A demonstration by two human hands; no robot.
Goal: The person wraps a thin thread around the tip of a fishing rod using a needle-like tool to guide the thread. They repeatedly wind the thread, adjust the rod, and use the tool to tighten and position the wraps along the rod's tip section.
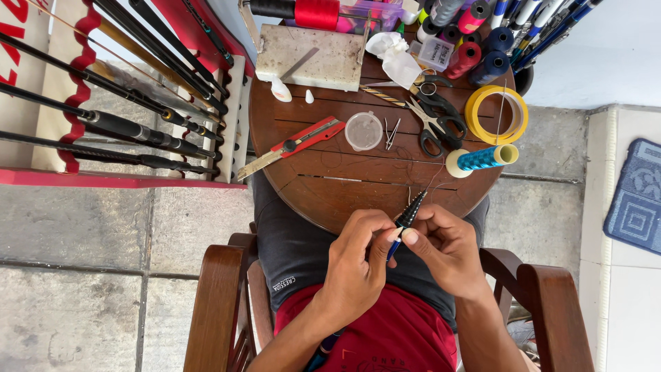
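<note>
Seated at the round wooden surface [323, 189], the left hand [358, 265] and right hand [444, 244] pinch a dark tapered rod piece [410, 212] close over the lap, each grip closed on it, steadying it beside the blue thread spool [482, 158].

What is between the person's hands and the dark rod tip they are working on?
Nothing visible. The left hand and the right hand both touch the rod tip directly, pinching it with their fingers above the lap, at the near edge of the round table. The blue thread spool lies apart on the table.
</note>
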